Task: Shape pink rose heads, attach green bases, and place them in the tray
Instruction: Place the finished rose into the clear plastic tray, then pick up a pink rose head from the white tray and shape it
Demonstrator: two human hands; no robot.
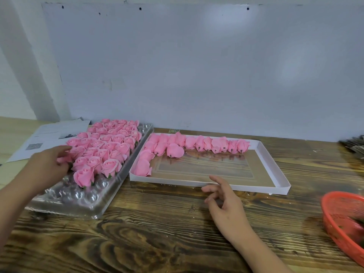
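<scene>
A clear plastic blister tray (84, 201) on the left holds several pink rose heads (110, 146) standing in its cups. My left hand (49, 166) is at the tray's left side, its fingers curled round one pink rose head (64, 160). To the right lies a flat white cardboard tray (275, 174) with several pink rose heads (197, 143) laid on their sides along its far and left edges. My right hand (222, 200) hovers over the table just in front of the white tray, fingers loosely spread and holding nothing.
A red mesh basket (340, 219) with dark green pieces sits at the right edge. Printed paper sheets (45, 138) lie behind the blister tray. A dark stack (352, 143) lies at the far right. A white board stands behind the wooden table (157, 233).
</scene>
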